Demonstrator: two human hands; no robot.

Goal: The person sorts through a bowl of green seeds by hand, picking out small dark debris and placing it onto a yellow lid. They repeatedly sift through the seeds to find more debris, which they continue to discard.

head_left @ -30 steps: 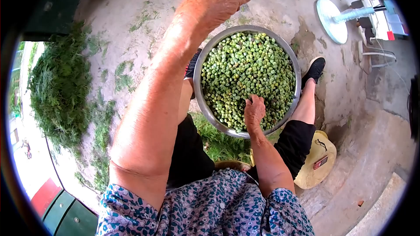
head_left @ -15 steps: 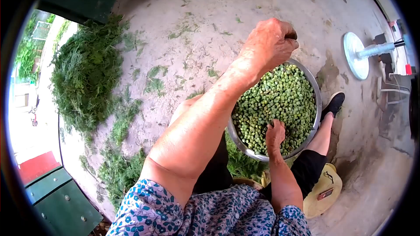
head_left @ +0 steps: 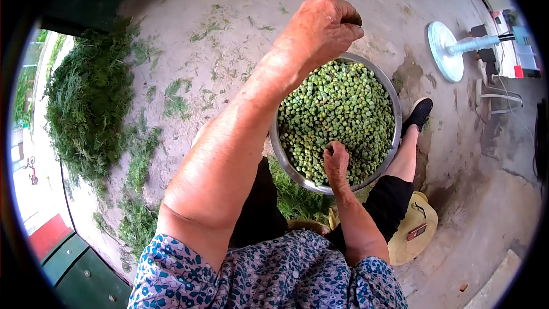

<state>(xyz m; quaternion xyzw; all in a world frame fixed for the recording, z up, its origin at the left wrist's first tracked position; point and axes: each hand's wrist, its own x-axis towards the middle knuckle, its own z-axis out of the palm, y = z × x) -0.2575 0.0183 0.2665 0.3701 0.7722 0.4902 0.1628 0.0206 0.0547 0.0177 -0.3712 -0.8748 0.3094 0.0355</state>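
A round metal basin (head_left: 396, 115) holds a heap of small green berry-like pieces (head_left: 337, 100) between my legs. Above its far left rim, my left hand (head_left: 330, 26) is raised with fingers closed together; whatever they hold is hidden. My right hand (head_left: 336, 161) rests at the near part of the heap, its fingers curled in against the green pieces, and its grip is too small to make out.
Cut green foliage (head_left: 88, 103) is piled at the left, with scraps across the concrete floor (head_left: 229, 0). Near my right leg lies a straw hat (head_left: 414, 234) with a reddish phone-like object (head_left: 416, 232) on it. A round white stand base (head_left: 446, 51) is at right.
The whole view has shifted, so the basin appears farther left and higher. My left hand has risen slightly away from the basin. My right hand's fingers are curled more tightly.
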